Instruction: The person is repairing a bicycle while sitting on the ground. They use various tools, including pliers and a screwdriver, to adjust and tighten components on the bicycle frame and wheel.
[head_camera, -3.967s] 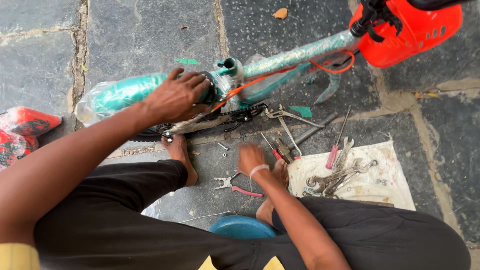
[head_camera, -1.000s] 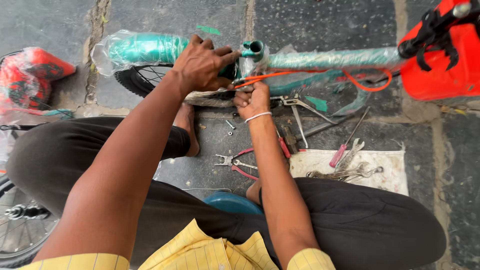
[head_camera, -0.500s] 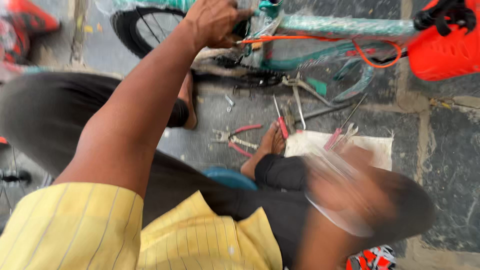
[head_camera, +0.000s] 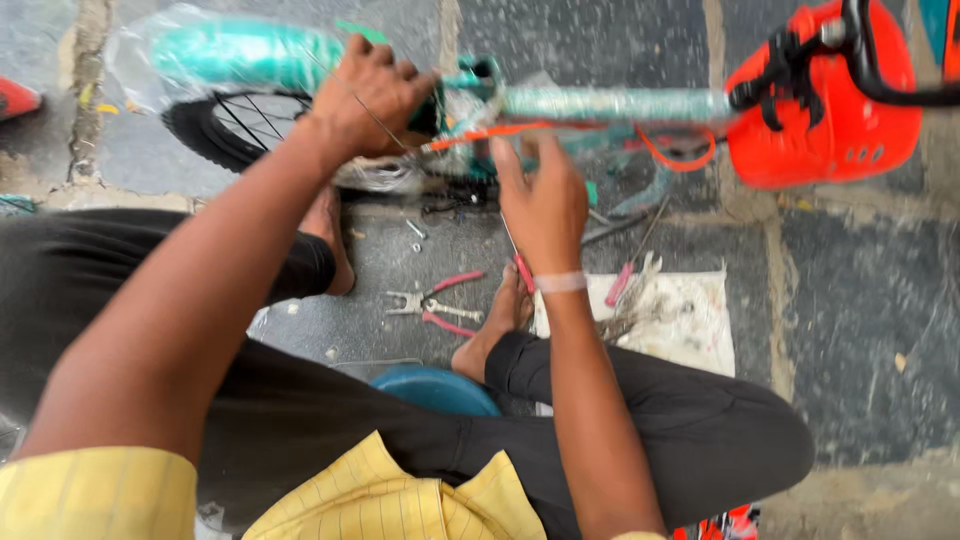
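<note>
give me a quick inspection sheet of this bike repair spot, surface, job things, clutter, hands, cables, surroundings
surface: grey stone paving with dirt-filled joints; a stained white cloth lies on it
job's things: teal bicycle frame in plastic wrap, lying across the top; black spoked wheel under a wrapped teal mudguard
clutter: red-handled pliers on the stone, loose tools on the cloth, small bolts near the frame
grippers: left hand grips the frame at the seat tube; right hand at the frame, fingers half curled
cables: orange cable running along the frame
surroundings: red plastic basket, blue stool under the person
</note>
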